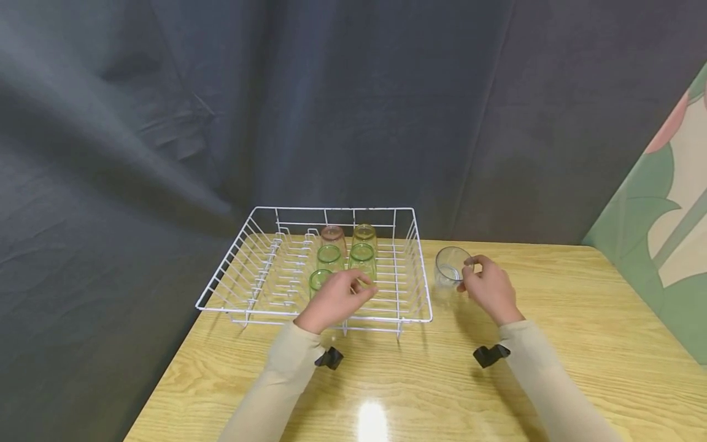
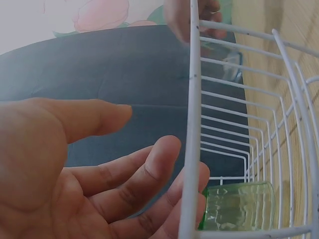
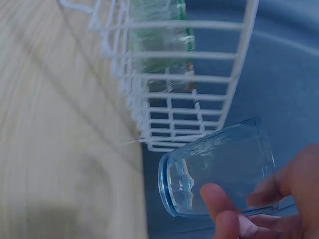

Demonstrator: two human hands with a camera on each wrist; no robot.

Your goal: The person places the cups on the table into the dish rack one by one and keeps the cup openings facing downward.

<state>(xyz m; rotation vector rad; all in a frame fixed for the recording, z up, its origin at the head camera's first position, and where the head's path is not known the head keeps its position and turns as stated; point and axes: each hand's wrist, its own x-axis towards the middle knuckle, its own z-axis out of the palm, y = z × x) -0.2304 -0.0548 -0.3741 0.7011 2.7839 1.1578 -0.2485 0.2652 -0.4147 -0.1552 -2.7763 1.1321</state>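
My right hand [image 1: 488, 290] pinches the rim of a clear glass [image 1: 447, 265] between thumb and fingers. The glass is mouth up, right of a white wire dish rack [image 1: 309, 207]. In the right wrist view the clear glass [image 3: 219, 169] appears slightly tilted and raised off the table. My left hand [image 1: 338, 299] is over the rack's front, fingers loosely bent and holding nothing. Its lower fingers are close to the rack's top wire and a green glass [image 2: 239, 205] in the left wrist view; contact cannot be told.
Inside the rack, a pinkish glass [image 1: 332, 233], a yellow-green glass [image 1: 364, 233] and several green glasses stand bottom up in two rows. Bent wire prongs [image 1: 270, 245] fill the rack's left part. A dark curtain [image 1: 353, 110] hangs behind the wooden table [image 1: 552, 288].
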